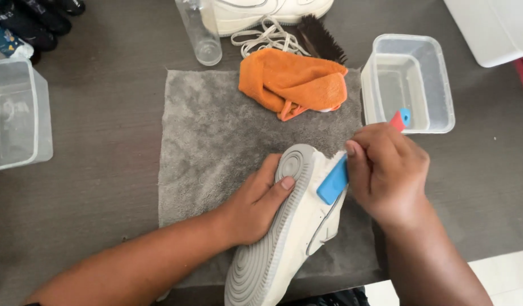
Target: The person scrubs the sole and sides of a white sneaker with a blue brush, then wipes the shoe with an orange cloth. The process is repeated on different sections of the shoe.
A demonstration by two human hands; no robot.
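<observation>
White leather sneaker (298,226) is steadied on edge by the left hand (255,201); the blue plastic brush (333,182), gripped in the closed right hand (386,170), could tip it.

1. The sneaker (306,226) is finished in smooth, matt off-white leather-like material; its grey sole is ridged rubber.
2. The brush (334,182) is moulded in glossy blue plastic.
3. The grey towel (210,141) and orange cloth (292,82) are made of napped fabric.
4. The tub (409,85) is formed in clear plastic.
</observation>
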